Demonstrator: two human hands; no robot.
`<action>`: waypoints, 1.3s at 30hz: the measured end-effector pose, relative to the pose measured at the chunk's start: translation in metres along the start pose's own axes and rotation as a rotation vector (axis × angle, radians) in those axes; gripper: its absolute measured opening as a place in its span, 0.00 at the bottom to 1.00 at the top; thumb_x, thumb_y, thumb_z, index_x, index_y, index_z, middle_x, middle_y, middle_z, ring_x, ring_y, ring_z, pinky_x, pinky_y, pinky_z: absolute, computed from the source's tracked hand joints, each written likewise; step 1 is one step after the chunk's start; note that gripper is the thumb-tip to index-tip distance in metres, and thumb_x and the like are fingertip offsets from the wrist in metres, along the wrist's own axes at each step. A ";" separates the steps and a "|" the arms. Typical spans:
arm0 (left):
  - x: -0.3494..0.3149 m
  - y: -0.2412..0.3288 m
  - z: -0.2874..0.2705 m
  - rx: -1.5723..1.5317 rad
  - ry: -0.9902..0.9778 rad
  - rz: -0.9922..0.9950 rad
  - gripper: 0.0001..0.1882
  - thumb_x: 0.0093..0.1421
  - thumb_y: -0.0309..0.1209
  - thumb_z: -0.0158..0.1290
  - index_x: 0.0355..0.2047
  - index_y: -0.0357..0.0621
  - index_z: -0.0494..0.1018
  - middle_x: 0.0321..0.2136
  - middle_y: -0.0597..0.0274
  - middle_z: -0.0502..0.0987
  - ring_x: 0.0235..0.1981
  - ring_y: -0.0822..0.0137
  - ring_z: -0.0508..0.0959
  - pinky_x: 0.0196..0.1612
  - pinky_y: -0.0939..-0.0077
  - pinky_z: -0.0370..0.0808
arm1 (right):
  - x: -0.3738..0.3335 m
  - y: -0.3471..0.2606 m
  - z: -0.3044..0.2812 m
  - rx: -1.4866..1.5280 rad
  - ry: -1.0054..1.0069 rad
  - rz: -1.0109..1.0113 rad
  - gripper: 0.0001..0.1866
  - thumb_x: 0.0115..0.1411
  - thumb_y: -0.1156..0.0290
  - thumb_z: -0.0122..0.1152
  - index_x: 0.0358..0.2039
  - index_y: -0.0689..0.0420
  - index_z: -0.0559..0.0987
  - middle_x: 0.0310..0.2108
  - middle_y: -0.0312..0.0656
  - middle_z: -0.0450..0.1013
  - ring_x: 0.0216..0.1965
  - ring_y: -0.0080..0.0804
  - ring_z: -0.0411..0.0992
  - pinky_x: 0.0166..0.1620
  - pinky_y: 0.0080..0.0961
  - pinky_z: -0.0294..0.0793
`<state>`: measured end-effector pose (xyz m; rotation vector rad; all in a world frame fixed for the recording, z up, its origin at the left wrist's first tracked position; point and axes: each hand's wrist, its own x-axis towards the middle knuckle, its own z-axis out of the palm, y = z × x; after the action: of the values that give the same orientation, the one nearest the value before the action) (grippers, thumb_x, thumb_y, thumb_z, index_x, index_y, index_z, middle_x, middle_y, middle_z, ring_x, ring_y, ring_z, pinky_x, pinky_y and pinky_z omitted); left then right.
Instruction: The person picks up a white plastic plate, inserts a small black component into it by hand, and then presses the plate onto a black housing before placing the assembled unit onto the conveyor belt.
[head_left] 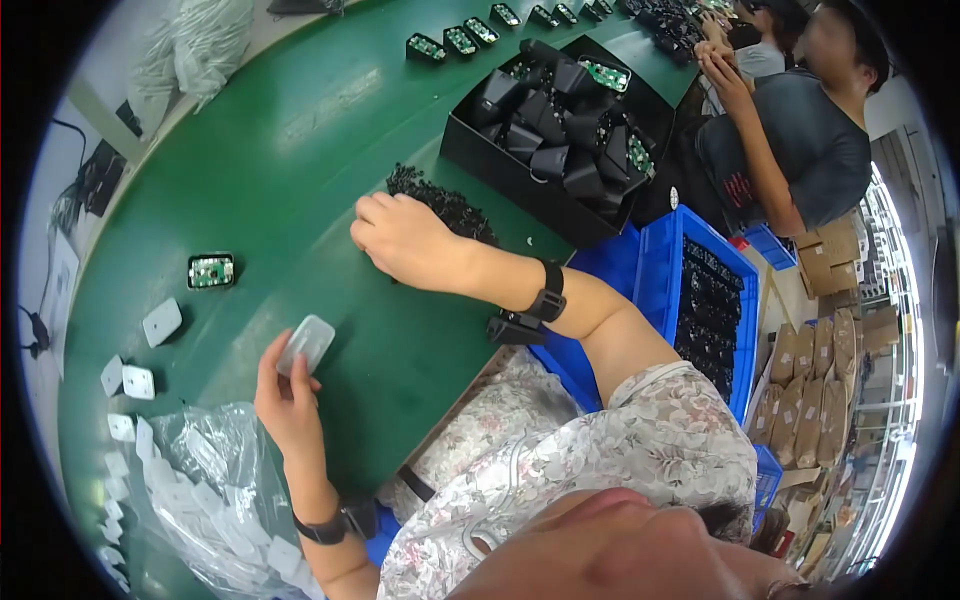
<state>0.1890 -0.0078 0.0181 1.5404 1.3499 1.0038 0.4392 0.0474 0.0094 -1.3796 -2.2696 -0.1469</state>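
At the far left of the green conveyor belt, a clear plastic bag is lying open and still holding many white covers, with a few more white covers scattered loose beside it, so most of that stock is, by the look of it, still waiting to be used. Just right of the bag, the person's left hand is holding one white rounded cover up off the belt, fingers pinched narrowly around its lower edge. A little above and to the left, a single black unit with a green circuit board is sitting face up on the belt, not yet covered. Moving right, the right hand is resting knuckles up on the belt, fingers curled down into the near edge of a heap of small black parts; whether it is gripping one already cannot be told, since the fingertips are hidden. Further right, a black tray is sitting full of black housings, and a row of open units with green boards is lying along the belt's far edge, suggesting much work is still ahead. At the far right, a blue crate is holding more dark parts, and another person is working beyond it.
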 end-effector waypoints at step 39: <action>-0.018 0.011 -0.008 0.303 0.139 0.332 0.08 0.55 0.18 0.54 0.36 0.40 0.76 0.21 0.60 0.70 0.15 0.70 0.68 0.19 0.78 0.65 | 0.015 -0.094 -0.016 0.919 -0.126 0.062 0.04 0.55 0.77 0.60 0.29 0.61 0.74 0.29 0.42 0.68 0.27 0.33 0.69 0.29 0.26 0.69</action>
<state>0.1831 -0.0259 0.0299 2.0025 1.4200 1.1650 0.3583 0.0088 0.0449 -0.9481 -1.9440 0.9079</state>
